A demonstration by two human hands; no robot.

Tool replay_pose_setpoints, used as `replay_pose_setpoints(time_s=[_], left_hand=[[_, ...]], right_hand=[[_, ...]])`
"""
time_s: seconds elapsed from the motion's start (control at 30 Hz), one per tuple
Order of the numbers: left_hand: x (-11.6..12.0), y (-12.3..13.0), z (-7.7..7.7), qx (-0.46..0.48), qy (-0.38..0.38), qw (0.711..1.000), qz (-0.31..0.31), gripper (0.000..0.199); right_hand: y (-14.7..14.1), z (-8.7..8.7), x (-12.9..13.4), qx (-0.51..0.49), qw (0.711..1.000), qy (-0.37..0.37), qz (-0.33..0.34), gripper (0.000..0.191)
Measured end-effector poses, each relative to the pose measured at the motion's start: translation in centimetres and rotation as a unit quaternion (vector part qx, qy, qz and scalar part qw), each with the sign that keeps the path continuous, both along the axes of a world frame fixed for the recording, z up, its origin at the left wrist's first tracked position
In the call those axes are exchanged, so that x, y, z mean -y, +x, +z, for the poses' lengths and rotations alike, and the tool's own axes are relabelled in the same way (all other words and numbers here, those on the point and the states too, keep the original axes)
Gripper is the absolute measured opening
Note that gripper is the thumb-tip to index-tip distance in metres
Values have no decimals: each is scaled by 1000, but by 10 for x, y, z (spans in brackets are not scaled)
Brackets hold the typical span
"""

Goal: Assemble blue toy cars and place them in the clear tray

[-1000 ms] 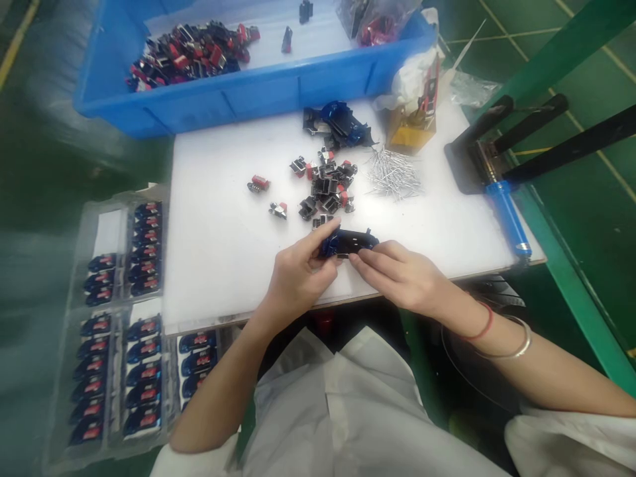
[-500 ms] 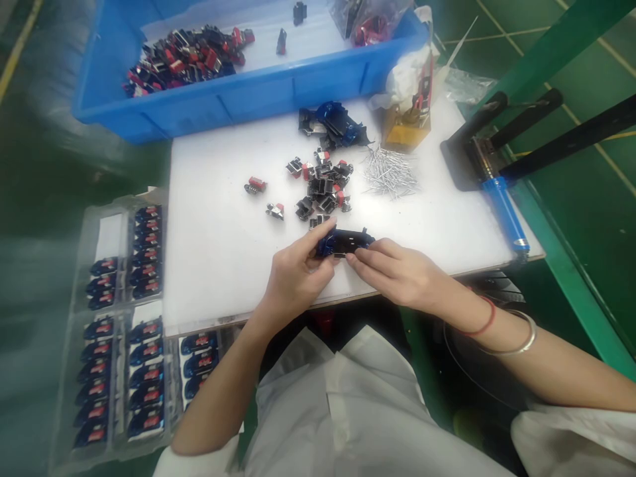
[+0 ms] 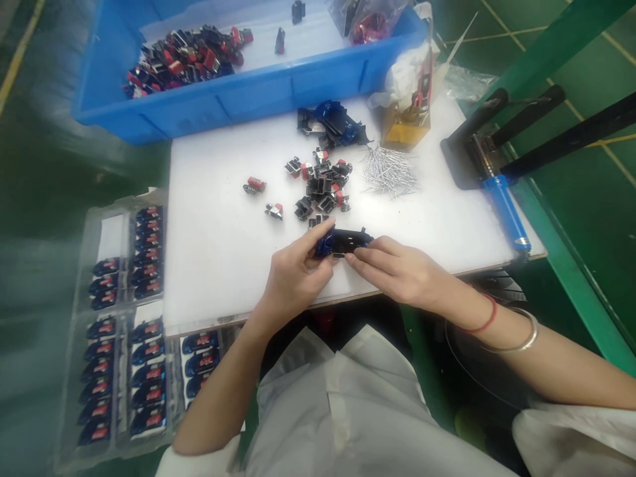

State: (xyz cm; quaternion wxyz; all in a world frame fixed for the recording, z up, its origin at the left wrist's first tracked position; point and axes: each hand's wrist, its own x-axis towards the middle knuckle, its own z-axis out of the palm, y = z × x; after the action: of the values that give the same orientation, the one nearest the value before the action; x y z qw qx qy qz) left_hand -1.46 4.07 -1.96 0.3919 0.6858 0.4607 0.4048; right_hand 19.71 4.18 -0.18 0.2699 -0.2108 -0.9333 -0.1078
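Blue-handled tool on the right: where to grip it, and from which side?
Likely best midway along the blue handle, right hand coming from the near side, closing crosswise. It's long, slim and slants toward the near right corner of the table; the far end meets the black stand, leaving less room.

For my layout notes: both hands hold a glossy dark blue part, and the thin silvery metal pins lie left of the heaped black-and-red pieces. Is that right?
Not quite: in the head view, the thin silvery metal pins lie right of the heaped black-and-red pieces. Left hand and right hand hold the glossy dark blue part.
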Motion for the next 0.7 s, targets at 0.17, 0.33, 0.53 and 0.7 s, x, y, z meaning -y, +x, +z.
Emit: replay_pose_setpoints(time_s=[0.17,0.33,0.53,0.7], left_hand=[[0,0,1,-11,5,1000,4,50],[1,0,2,-25,2,1000,9,50],[1,0,3,-22,-6,1000,7,50],[1,0,3,-23,-17,1000,10,50]], right_hand=[[1,-2,0,3,1000,-21,-2,22],[2,-5,1,-5,999,-40,-6,23],[1,-6,2,-14,999,-38,-12,22],[0,-3,2,-11,999,-34,-18,20]])
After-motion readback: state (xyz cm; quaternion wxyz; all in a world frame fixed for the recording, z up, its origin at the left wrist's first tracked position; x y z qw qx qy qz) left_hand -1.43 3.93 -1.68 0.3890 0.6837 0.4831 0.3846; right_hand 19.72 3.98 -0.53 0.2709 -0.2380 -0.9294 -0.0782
